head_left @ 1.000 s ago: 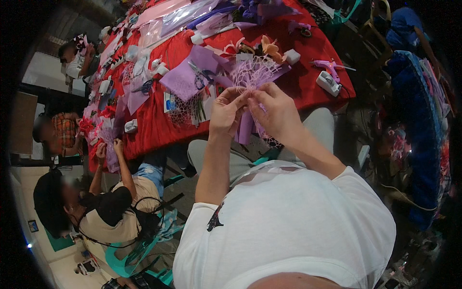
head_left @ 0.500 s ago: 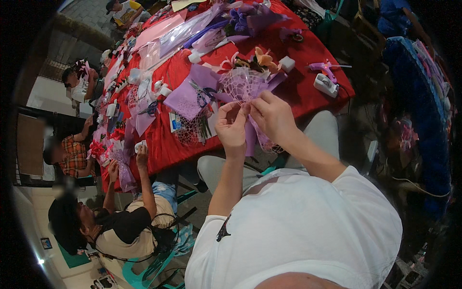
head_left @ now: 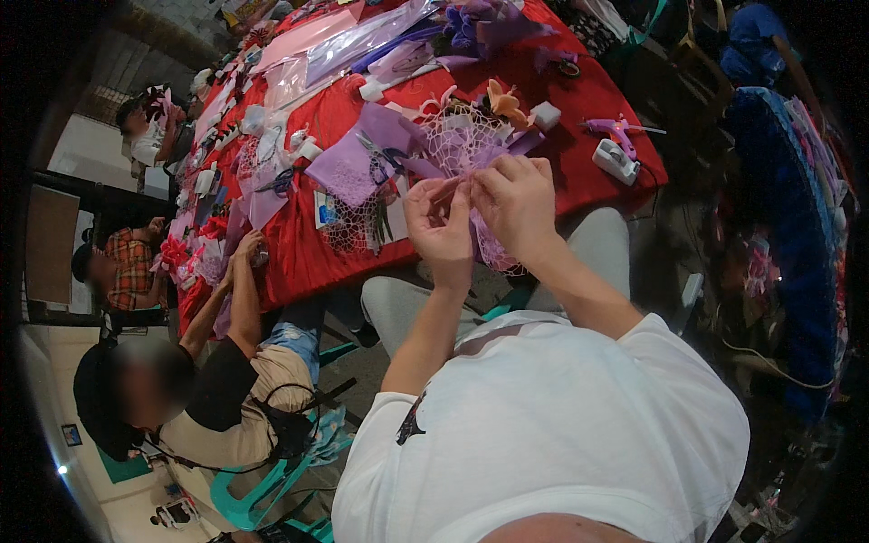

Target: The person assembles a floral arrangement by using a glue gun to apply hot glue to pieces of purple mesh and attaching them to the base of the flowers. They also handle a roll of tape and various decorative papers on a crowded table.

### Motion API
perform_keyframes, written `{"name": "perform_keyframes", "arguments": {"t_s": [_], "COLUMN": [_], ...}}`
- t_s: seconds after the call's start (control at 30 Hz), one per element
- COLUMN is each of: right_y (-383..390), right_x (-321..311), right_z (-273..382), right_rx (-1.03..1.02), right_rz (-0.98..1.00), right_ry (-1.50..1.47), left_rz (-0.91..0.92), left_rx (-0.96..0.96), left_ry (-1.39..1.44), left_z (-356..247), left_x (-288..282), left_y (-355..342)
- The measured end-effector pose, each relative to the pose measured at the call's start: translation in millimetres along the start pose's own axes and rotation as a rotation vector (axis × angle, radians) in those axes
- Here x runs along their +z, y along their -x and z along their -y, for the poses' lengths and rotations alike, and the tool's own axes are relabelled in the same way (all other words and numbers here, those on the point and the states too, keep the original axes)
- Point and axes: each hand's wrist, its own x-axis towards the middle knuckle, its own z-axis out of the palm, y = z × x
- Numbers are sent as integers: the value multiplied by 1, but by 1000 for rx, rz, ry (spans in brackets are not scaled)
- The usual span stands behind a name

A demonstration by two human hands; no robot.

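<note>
At the near edge of the red-covered table point(head_left: 597, 95): purple netted bouquet point(head_left: 454, 143), flared head toward twelve, tail toward five. Left hand point(head_left: 441, 231) comes from seven, right hand point(head_left: 518, 204) from four; fingertips together, pinched on its gathered neck, neither hand clearly nearer. Further out: dark-handled scissors point(head_left: 381, 156) on a purple sheet point(head_left: 339, 167), between nine and ten; purple glue gun point(head_left: 619, 136) between two and three.

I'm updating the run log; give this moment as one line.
left hand: at gathered mesh wrap | right hand: same wrap | scissors: on purple sheet
</note>
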Motion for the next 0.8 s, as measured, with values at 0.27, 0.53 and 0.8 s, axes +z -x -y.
{"name": "perform_keyframes", "arguments": {"t_s": [0.27,0.53,0.8], "right_y": [-2,-1,-4], "right_x": [-2,-7,-13], "right_z": [0,14,2], "right_rx": [5,12,286], "right_rz": [39,108,354], "right_ry": [28,-78,-445], "left_rz": [116,132,236], "left_rx": [205,53,2], "left_ry": [-421,-246,-246], "left_z": [-14,0,-13], "left_x": [0,-18,-20], "left_y": [0,-13,-16]}}
